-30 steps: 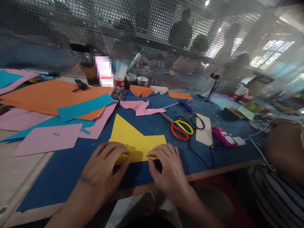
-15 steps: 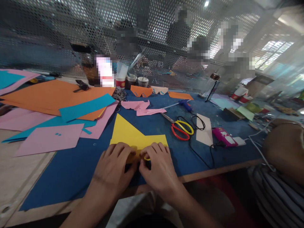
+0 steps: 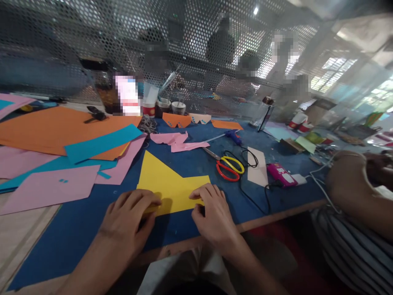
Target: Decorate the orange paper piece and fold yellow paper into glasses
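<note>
A sheet of yellow paper [image 3: 173,186] lies on the blue table top in front of me, with a tall pointed flap at its left and a straight lower edge. My left hand [image 3: 130,215] holds its lower left corner, fingers bent over the top and thumb below. At the right end my right hand [image 3: 213,209] grips the paper between curled fingers and thumb. Part of each end is hidden under the fingers. Beyond my right hand lie scissors [image 3: 229,167] with one red and one yellow handle, partly opened.
Orange paper [image 3: 39,127], a blue strip [image 3: 102,143] and pink sheets [image 3: 55,186] pile up at left. Behind the scissors is a blue glue gun [image 3: 235,137] with a black cord. A pink box-like device [image 3: 281,175] sits at right, near another person's arm [image 3: 353,180].
My hands have moved apart, from close together at the middle of the lower edge to the paper's two ends. More of the yellow paper shows between them. The view has shifted slightly.
</note>
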Motion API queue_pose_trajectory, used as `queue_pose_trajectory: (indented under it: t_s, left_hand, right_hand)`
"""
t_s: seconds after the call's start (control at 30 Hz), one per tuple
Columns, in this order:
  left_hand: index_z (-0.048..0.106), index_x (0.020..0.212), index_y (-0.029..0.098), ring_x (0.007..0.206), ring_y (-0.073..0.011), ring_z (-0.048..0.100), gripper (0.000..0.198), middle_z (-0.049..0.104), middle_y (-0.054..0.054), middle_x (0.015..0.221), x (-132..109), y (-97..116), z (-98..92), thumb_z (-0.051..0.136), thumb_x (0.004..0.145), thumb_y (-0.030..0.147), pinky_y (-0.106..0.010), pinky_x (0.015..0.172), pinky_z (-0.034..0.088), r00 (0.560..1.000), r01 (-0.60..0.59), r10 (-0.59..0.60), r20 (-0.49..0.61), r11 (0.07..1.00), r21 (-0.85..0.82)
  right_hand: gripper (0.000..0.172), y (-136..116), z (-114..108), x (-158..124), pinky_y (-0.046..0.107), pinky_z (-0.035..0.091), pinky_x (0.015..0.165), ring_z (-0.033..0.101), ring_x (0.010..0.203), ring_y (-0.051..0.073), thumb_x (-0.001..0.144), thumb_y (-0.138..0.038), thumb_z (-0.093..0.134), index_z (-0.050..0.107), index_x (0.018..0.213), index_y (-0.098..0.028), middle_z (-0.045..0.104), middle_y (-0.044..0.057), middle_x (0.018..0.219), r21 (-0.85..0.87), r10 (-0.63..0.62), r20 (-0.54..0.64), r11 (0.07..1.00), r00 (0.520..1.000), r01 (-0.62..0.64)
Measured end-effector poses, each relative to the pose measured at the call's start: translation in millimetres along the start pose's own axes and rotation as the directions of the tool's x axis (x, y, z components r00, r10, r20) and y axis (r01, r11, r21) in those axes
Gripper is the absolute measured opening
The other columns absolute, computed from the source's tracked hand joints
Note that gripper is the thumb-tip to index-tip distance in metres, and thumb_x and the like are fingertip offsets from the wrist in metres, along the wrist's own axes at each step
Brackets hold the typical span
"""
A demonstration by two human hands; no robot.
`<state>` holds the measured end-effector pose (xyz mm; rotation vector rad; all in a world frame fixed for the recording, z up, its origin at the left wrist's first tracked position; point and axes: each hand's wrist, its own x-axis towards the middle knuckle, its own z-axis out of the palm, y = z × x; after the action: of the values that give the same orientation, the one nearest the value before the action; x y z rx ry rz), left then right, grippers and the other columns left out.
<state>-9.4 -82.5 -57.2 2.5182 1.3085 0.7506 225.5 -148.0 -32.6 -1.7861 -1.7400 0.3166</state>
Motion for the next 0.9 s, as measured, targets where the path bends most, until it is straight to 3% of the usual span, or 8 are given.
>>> queue_pose_trajectory:
  t_s: [0.1,0.27,0.4,0.6,0.9]
  left_hand:
    - [0.068,0.109,0.032,0.112,-0.0351,0.061,0.021,0.073,-0.006,0.120,-4.6,-13.1,-1.0,0.051,0.096,0.032,-0.050,0.088,0.047,0.999,-0.039,0.038,-0.020,0.997,-0.073]
    - [0.069,0.115,0.034,0.123,-0.0322,0.059,0.023,0.073,-0.004,0.126,-7.5,-29.2,-5.9,0.054,0.099,0.032,-0.052,0.103,0.048,0.993,-0.102,0.113,0.041,0.972,-0.214]
    - [0.071,0.113,0.034,0.124,-0.0314,0.061,0.025,0.074,-0.005,0.127,-5.8,-33.4,-7.6,0.051,0.099,0.029,-0.054,0.105,0.050,0.994,-0.086,0.101,0.039,0.959,-0.271]
    - [0.074,0.112,0.032,0.124,-0.0333,0.063,0.030,0.074,-0.005,0.130,-1.6,-38.0,-10.2,0.049,0.095,0.026,-0.057,0.103,0.053,0.985,-0.132,0.159,0.072,0.949,-0.288]
    - [0.076,0.107,0.030,0.129,-0.0329,0.062,0.039,0.074,-0.005,0.130,0.8,-31.7,-16.2,0.046,0.087,0.015,-0.057,0.107,0.052,0.989,-0.107,0.128,0.073,0.964,-0.245]
  right_hand:
    - [0.037,6.5,-4.4,-1.6,0.042,0.038,0.086,0.060,0.103,0.026,0.075,0.003,0.053,0.063,0.098,-0.024,0.070,0.003,0.106,-0.022,0.019,-0.022,1.000,1.000,-0.020]
    - [0.041,14.1,-8.4,-5.3,0.040,0.039,0.086,0.060,0.103,0.025,0.074,0.006,0.050,0.064,0.098,-0.025,0.070,0.002,0.106,-0.002,0.019,-0.044,1.000,0.999,-0.019]
    - [0.046,17.3,-9.6,-7.2,0.040,0.041,0.089,0.060,0.104,0.024,0.074,0.009,0.045,0.066,0.098,-0.024,0.071,0.002,0.106,0.035,0.005,-0.059,0.999,0.998,-0.003]
    - [0.049,22.8,-13.0,-8.2,0.038,0.044,0.092,0.060,0.104,0.023,0.073,0.009,0.041,0.067,0.098,-0.024,0.070,0.002,0.107,0.092,-0.017,-0.045,0.995,0.999,0.022]
    - [0.048,29.9,-5.9,-6.8,0.037,0.044,0.096,0.061,0.105,0.021,0.074,0.009,0.043,0.069,0.095,-0.024,0.073,0.001,0.106,0.046,-0.038,-0.089,0.998,0.995,0.043]
